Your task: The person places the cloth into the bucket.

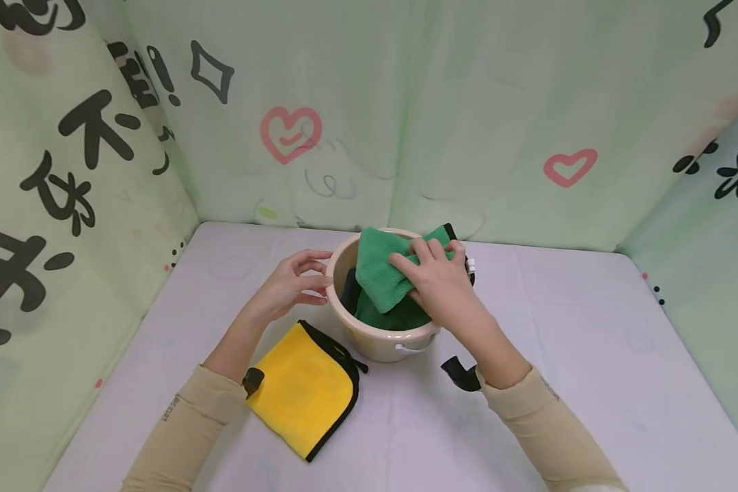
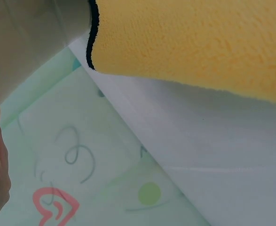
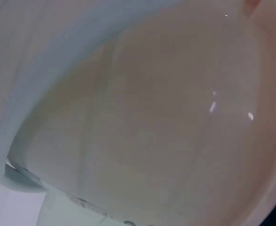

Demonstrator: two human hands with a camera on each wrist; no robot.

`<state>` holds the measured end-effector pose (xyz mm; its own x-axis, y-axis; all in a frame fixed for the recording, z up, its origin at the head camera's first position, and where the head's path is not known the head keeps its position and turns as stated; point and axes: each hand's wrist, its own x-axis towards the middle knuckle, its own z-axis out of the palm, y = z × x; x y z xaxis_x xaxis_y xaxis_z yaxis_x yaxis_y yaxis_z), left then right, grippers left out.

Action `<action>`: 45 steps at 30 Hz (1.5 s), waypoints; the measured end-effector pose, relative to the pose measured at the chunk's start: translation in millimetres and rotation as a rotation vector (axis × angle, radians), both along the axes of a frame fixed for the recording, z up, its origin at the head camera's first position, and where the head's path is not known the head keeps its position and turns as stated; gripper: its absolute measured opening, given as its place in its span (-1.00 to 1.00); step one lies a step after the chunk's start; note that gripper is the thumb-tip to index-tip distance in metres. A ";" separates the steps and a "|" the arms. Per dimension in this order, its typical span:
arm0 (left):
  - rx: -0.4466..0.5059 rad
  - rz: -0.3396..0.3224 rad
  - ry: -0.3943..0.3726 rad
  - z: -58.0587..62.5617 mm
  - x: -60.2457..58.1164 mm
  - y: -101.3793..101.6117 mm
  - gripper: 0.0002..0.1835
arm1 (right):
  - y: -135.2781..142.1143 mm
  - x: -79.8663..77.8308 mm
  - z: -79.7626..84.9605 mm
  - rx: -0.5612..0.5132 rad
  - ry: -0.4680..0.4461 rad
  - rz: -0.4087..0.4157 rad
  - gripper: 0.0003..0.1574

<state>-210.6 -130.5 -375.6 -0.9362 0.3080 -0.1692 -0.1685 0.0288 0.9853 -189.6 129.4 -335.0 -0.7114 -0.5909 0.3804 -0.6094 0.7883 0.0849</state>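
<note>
A cream plastic bucket [image 1: 375, 345] stands near the back of the table, with dark green cloth [image 1: 393, 316] inside it. My right hand [image 1: 439, 280] grips a green towel [image 1: 378, 266] with dark edging over the bucket's mouth. At the bucket's left side, the spread fingers of my left hand [image 1: 295, 287] rest against the rim from outside. A yellow cloth [image 1: 304, 389] with black trim lies in front of the bucket, close under my left forearm. The bucket's glossy wall [image 3: 166, 117] fills the right wrist view.
The bucket's white handle [image 1: 411, 350] hangs down at its front right. A printed pale green curtain [image 1: 467, 123] stands behind and on both sides of the table [image 1: 590, 376]. A black strap [image 1: 461, 374] sticks out from my right sleeve cuff.
</note>
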 end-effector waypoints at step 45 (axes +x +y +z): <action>0.005 0.000 0.001 -2.4 0.3 0.1 -0.47 | -30.2 -21.9 -23.6 0.463 -0.397 0.130 -0.40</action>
<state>-210.3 -130.3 -378.0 -0.9363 0.3090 -0.1668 -0.1677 0.0238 0.9855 -211.4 99.3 -358.5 -0.6568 -0.7228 -0.2149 -0.7534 0.6408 0.1476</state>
